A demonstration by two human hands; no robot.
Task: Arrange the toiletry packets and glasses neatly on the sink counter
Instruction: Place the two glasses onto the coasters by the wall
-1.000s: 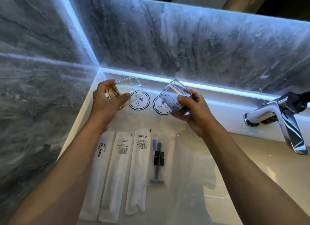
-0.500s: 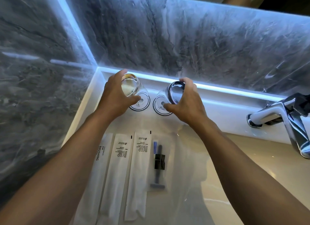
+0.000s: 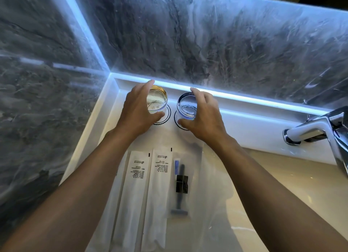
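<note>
Two clear glasses stand mouth down at the back of the white sink counter [image 3: 244, 128], each on a round scallop-edged coaster. My left hand [image 3: 135, 110] wraps the left glass [image 3: 157, 101], whose gold-tinted base faces up over its coaster [image 3: 169, 113]. The right glass [image 3: 186, 107] is held the same way by my right hand [image 3: 205, 118] over the other coaster [image 3: 177, 123]. Nearer me lie white toiletry packets [image 3: 136, 186] [image 3: 160, 176] side by side, then a clear razor packet [image 3: 181, 186]. My left forearm hides part of the leftmost packet.
A chrome faucet [image 3: 310, 133] juts out at the right over the beige basin [image 3: 273, 186]. Grey marble walls [image 3: 188, 44] close in the corner at the left and back, with a lit strip along the counter's rear ledge.
Both glasses were tilted in the air above the coasters; they have been turned over and lowered onto them. The view has shifted down and closer.
</note>
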